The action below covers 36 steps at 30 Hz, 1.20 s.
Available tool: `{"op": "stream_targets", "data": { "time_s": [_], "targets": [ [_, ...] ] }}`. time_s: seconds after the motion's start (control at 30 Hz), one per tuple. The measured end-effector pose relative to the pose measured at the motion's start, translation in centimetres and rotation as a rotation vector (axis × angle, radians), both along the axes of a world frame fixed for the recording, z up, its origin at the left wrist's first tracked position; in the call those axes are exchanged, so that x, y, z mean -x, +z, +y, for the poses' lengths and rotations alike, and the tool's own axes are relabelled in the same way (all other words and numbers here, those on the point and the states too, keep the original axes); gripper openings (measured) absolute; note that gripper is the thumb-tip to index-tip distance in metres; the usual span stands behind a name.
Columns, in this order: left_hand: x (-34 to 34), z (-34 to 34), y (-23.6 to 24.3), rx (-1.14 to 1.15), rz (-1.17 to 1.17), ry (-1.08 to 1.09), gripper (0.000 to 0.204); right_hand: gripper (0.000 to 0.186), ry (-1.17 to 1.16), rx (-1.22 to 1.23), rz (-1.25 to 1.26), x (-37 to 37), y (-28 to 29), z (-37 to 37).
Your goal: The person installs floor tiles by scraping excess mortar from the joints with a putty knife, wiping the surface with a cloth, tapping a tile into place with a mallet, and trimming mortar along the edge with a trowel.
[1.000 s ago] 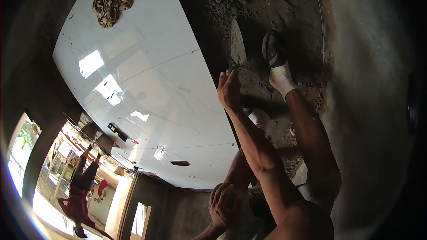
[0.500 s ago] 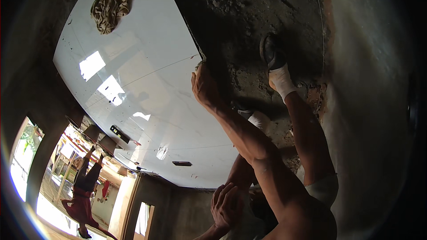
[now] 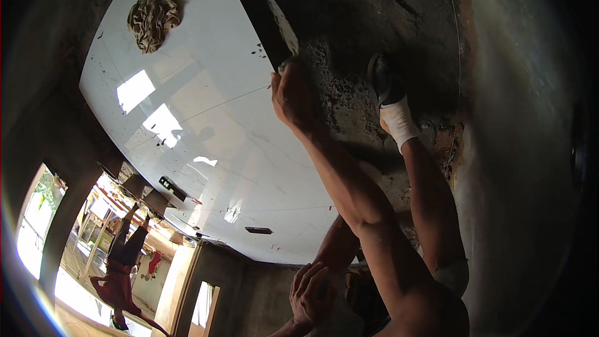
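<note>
My right hand [image 3: 292,97] is closed round the handle of a trowel [image 3: 284,25]. Its narrow pointed blade, smeared with grey, sticks out beyond my fingers over the dark rough floor. The fist is beside the edge of glossy white tiles [image 3: 206,62] with thin joint lines. Dark crumbs [image 3: 259,51] lie on the tile by that edge. Lower down, my left hand [image 3: 310,293] rests over my bent knee with its fingers laid out and nothing in them.
A crumpled brown cloth [image 3: 150,22] lies on the tiles. A small spirit level [image 3: 172,188] and a flat dark block [image 3: 258,230] are farther along. Rough mortar [image 3: 324,81] borders my shod foot [image 3: 388,81], near a string [image 3: 458,37] by the wall. Another person [image 3: 120,274] stands beyond a doorway.
My right hand has moved a little right, off the tile edge, and the trowel blade has swung into sight. Dark crumbs now show on the tile there. The left hand stays on the knee.
</note>
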State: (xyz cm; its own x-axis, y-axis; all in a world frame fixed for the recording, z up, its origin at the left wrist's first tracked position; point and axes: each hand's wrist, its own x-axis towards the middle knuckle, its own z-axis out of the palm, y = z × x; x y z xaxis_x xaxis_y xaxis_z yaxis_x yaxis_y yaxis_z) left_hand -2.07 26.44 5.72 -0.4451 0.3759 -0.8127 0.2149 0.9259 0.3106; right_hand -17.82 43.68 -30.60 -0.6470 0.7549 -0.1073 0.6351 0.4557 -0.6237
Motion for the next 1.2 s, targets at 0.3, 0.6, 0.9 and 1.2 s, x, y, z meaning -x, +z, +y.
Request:
{"op": "stream_targets", "data": {
  "time_s": [0.3,0.6,0.9,1.2],
  "targets": [
    [-0.3,0.6,-0.1,0.026,0.004,-0.023,0.045,0.059,0.357,-0.16,-0.304,2.2,-3.5,-6.7],
    [-0.3,0.5,0.0,0.021,-0.023,0.019,0.047,0.05,0.301,-0.437,-0.196,5.1,0.1,4.8],
    [0.3,0.6,-0.1,0.056,-0.016,0.027,0.045,0.04,0.476,-0.324,-0.302,6.1,-1.5,-3.4],
    [0.3,2.5,-0.2,0.032,-0.064,0.071,0.044,0.047,0.226,-0.512,-0.263,12.6,-4.5,4.1]
  ]
}}
